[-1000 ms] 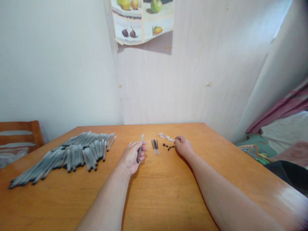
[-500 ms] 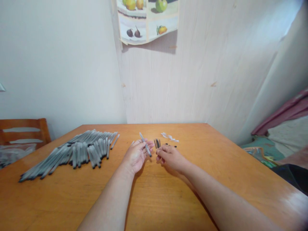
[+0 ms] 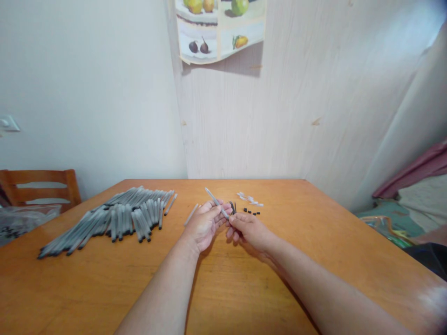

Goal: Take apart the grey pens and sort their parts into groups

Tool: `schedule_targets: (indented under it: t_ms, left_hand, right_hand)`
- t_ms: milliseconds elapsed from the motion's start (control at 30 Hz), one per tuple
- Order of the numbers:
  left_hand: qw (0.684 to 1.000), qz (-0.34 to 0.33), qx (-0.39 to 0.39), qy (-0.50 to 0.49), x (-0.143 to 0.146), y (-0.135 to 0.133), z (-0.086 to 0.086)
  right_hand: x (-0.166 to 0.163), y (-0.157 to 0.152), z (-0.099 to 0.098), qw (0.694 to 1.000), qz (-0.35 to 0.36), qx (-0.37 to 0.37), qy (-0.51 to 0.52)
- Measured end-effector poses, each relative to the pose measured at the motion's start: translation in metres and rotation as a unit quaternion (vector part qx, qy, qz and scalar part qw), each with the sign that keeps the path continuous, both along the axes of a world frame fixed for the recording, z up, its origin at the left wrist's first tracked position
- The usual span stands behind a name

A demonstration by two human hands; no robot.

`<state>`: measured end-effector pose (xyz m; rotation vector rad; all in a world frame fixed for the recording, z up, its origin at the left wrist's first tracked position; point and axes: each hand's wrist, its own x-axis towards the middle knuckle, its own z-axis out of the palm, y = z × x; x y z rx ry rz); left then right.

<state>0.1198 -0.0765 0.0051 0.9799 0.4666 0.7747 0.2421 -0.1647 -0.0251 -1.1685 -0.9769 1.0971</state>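
Head view: a pen [image 3: 213, 197] held in the left hand [image 3: 203, 223] is now met at its lower end by the right hand [image 3: 250, 231], moved over from the black caps [image 3: 249, 211], its grip narrow, contents hidden, so two-handed work seems begun.

Room of a home, to judge by its furnishings: a varnished wooden table [image 3: 223, 293] set against a pale wall [image 3: 223, 130]; a slat-backed wooden chair [image 3: 42, 176] at left, below a white wall fitting [image 3: 10, 123]; a sheet of fruit pictures [image 3: 220, 30] hung above; and, at right, pink cloth [image 3: 419, 170] beside pale household fabric [image 3: 424, 197]
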Motion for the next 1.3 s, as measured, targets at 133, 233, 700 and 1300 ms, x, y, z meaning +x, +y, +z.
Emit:
schedule_targets:
  t_ms: [133, 233, 700, 1300]
  left_hand:
    - [1.000, -0.001, 0.021, 0.006, 0.000, 0.001, -0.002]
    - [1.000, 0.007, 0.022, 0.004, 0.000, -0.001, 0.000]
    - [0.999, 0.021, 0.024, 0.009, 0.001, -0.006, 0.003]
    - [0.997, 0.061, 0.026, 0.037, 0.005, -0.007, -0.001]
  right_hand:
    - [0.002, -0.002, 0.007, 0.999, -0.011, 0.003, -0.042]
    - [0.004, -0.001, 0.007, 0.995, -0.023, 0.018, -0.092]
    - [0.010, 0.002, -0.001, 0.967, -0.084, 0.057, -0.234]
    - [0.004, -0.005, 0.008, 0.889, -0.169, 0.092, -0.416]
